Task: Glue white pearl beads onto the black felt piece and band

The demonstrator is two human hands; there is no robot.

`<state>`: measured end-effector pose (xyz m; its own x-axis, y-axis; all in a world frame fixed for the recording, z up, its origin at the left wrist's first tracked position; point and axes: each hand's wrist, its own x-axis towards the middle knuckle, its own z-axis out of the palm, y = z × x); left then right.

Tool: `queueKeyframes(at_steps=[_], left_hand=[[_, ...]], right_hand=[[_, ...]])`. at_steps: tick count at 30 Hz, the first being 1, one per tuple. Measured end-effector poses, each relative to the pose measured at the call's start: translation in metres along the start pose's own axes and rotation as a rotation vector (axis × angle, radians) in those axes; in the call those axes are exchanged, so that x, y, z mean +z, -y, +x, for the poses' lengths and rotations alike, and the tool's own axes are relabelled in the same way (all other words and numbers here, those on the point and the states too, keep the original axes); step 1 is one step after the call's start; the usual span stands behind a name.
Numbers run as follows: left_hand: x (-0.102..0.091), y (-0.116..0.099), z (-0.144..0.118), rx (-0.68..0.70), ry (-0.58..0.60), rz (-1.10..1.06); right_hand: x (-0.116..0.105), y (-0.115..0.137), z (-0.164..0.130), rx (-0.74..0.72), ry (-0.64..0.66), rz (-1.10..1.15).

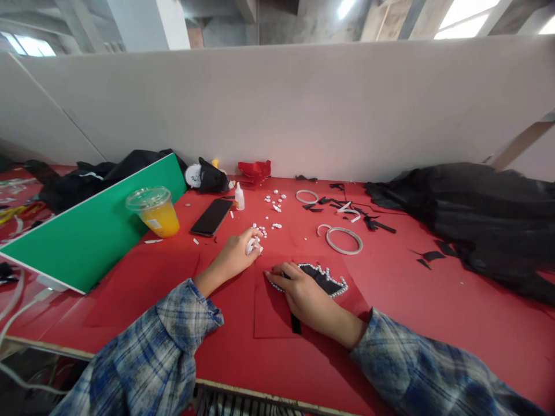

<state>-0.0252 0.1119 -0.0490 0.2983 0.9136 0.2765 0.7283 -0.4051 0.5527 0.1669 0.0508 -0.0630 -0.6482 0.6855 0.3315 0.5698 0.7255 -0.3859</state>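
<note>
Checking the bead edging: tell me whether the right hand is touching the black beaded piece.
Touching. The head view shows the right hand lying flat on the left end of the black beaded piece, its fingers covering that end with no gap visible.

A craft workshop: a red worktable (433, 323) strewn with beads (273, 208), glue bottle (239, 197), black scraps (373, 222), rings (344, 240), under bare concrete ceiling (303, 20).

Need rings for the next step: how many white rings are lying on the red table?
2. One white ring lies far back near the wall, beside black scraps. The larger ring lies closer, right of the scattered white beads. More may be hidden under the black fabric.
</note>
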Motion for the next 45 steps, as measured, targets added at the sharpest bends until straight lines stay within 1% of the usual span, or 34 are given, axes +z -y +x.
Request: queueKeyframes(at_steps=[4,9,11,13,16,18,20,22,24,26,28,30,31,32,35,36,38,39,41,45], left_hand=[[0.001,0.002,0.0,0.005,-0.005,0.013],[0.001,0.003,0.0,0.024,-0.011,0.026],[0.001,0.002,0.0,0.02,-0.007,0.023],[0.0,0.001,0.001,0.011,-0.004,0.019],[-0.002,-0.001,0.002,-0.012,-0.018,-0.014],[-0.003,-0.001,0.002,-0.029,-0.023,-0.114],[-0.003,-0.002,0.003,-0.045,0.021,-0.299],[-0.004,-0.003,0.003,-0.075,0.101,-0.497],[-0.005,-0.007,0.003,-0.128,0.157,-0.619],[-0.008,-0.011,0.002,-0.182,0.163,-0.67],[-0.01,-0.016,0.001,-0.218,0.151,-0.714],[-0.011,-0.019,-0.001,-0.228,0.144,-0.749],[-0.011,-0.02,-0.002,-0.221,0.146,-0.752],[-0.011,-0.021,-0.003,-0.205,0.151,-0.746],[-0.01,-0.023,-0.006,-0.126,0.19,-0.704],[-0.01,-0.024,-0.006,-0.103,0.203,-0.694],[-0.01,-0.027,-0.008,-0.073,0.222,-0.683],[-0.011,-0.028,-0.008,-0.068,0.229,-0.682],[-0.013,-0.031,-0.009,-0.068,0.257,-0.69],[-0.016,-0.037,-0.009,-0.091,0.295,-0.691]], right_hand=[[-0.002,-0.002,-0.002,0.006,-0.017,0.058],[0.002,-0.008,-0.005,0.004,-0.05,0.084],[0.003,-0.01,-0.005,-0.001,-0.093,0.081],[0.0,-0.012,-0.003,0.028,-0.168,0.079],[-0.011,-0.022,0.001,0.156,-0.289,0.096],[-0.023,-0.033,0.003,0.3,-0.362,0.11],[-0.036,-0.047,0.005,0.454,-0.431,0.108],[-0.048,-0.06,0.006,0.571,-0.455,0.067],[-0.056,-0.07,0.009,0.681,-0.457,-0.03],[-0.059,-0.075,0.012,0.73,-0.452,-0.117],[-0.056,-0.071,0.016,0.673,-0.49,-0.125],[-0.048,-0.06,0.018,0.543,-0.522,0.006],[-0.043,-0.052,0.019,0.475,-0.489,0.143],[-0.038,-0.044,0.019,0.439,-0.416,0.293],[-0.027,-0.021,0.019,0.479,-0.181,0.694],[-0.026,-0.016,0.018,0.505,-0.136,0.817],[-0.026,-0.011,0.017,0.557,-0.125,0.992],[-0.027,-0.01,0.017,0.577,-0.14,1.034],[-0.029,-0.011,0.016,0.589,-0.179,1.037],[-0.027,-0.015,0.016,0.552,-0.25,0.877]])
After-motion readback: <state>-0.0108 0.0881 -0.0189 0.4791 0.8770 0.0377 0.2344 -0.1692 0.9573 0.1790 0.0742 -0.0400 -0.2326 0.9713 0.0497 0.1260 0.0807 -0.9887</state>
